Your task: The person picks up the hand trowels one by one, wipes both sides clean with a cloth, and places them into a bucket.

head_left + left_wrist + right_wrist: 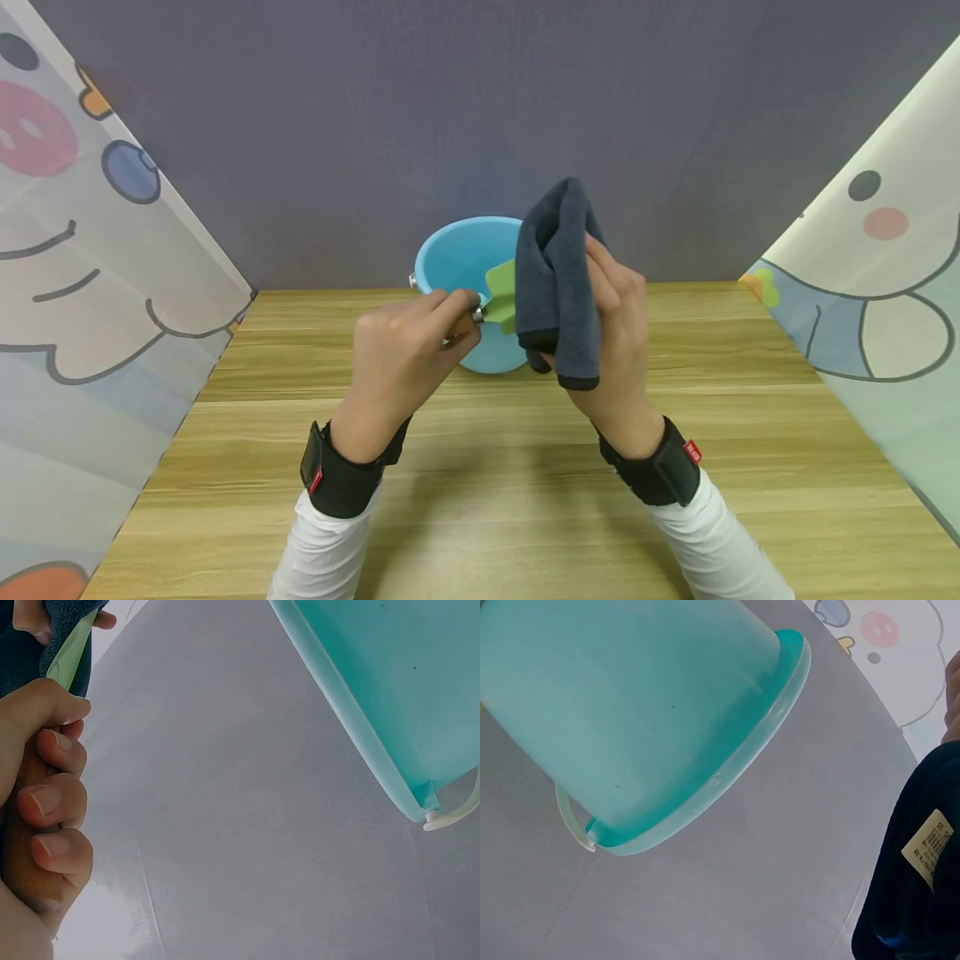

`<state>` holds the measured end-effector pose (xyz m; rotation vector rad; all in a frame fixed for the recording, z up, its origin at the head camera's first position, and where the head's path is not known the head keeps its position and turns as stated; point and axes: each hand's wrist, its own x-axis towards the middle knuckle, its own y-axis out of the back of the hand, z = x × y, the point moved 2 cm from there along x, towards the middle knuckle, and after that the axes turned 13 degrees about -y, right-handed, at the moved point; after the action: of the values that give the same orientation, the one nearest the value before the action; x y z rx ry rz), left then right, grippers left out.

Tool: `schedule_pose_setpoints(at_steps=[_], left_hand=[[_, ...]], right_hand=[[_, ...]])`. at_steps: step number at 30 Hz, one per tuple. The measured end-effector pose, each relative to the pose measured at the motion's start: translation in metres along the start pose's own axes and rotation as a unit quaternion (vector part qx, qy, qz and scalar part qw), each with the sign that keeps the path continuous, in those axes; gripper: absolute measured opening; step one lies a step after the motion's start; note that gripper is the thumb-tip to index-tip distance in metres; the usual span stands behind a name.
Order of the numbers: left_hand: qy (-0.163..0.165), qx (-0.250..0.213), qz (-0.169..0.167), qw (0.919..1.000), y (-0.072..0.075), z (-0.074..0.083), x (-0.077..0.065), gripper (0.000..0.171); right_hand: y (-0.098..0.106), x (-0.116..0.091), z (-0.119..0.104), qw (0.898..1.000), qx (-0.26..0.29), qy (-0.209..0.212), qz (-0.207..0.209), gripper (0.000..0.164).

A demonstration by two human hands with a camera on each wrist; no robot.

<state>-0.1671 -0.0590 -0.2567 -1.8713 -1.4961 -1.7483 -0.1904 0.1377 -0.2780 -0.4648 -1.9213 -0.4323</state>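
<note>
My left hand [412, 350] grips the wooden handle [34, 859] of a small hand shovel, its fingers curled round it. The shovel's green blade [500, 283] points right, joined to the handle by a metal collar [477, 315]. My right hand [618, 333] holds a dark grey-blue cloth [555, 275] with black edging against the blade, whose far part is covered. A pale printed label [928, 844] shows on the cloth in the right wrist view. Behind the hands stands a light blue bucket [491, 358], partly hidden by them.
The bucket stands upright at the far side of the wood-grain table [480, 517], in front of a grey panel [465, 108]. A whitish bucket handle [568, 817] hangs at its side. Cartoon-printed sheets [112, 333] flank the table on both sides.
</note>
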Motion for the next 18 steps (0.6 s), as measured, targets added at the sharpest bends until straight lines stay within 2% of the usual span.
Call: schedule_pose_setpoints(at_steps=[5, 11, 18], left_hand=[[-0.001, -0.001, 0.001, 1.0, 0.0002, -0.0004, 0.0004, 0.02], [0.0, 0.001, -0.003, 1.0, 0.0004, -0.0009, 0.0005, 0.02], [0.006, 0.001, 0.0, 1.0, -0.0002, -0.001, 0.0003, 0.02]], right_hand=[[0.0007, 0.0015, 0.0021, 1.0, -0.011, -0.003, 0.006, 0.05], [0.0027, 0.0024, 0.0057, 1.0, -0.005, -0.012, 0.007, 0.056], [0.0042, 0.0065, 0.0066, 1.0, -0.008, -0.02, 0.012, 0.055]])
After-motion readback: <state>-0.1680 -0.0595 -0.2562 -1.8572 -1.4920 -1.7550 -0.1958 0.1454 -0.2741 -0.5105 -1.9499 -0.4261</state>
